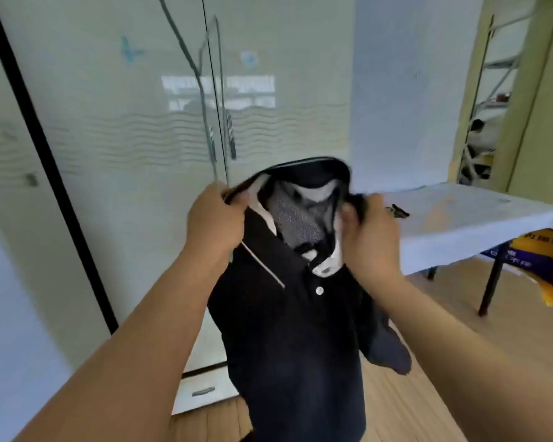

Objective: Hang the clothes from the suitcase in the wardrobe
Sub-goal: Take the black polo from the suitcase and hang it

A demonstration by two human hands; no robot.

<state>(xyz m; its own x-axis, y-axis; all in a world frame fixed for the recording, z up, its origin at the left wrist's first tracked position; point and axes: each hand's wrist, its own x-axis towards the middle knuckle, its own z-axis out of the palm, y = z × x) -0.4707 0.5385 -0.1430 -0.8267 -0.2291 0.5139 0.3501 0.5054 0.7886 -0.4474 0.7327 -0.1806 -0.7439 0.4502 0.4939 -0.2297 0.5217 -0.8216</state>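
Observation:
A dark navy polo shirt (297, 330) with a white-trimmed collar hangs in front of me, held up by the collar. My left hand (213, 218) grips the left side of the collar together with a thin wire hanger (201, 90) that rises above it. My right hand (369, 231) pinches the right side of the collar. Behind the shirt stands the wardrobe (141, 138) with its pale glossy doors closed and two vertical handles (221, 135). The suitcase is out of view.
A table with a white cloth (466, 218) stands to the right, with a small dark object on it. A yellow and blue bag (546, 263) hangs off its right end. A wardrobe drawer (201, 390) sits low near the wooden floor. A metal rack (492, 90) shows through a doorway.

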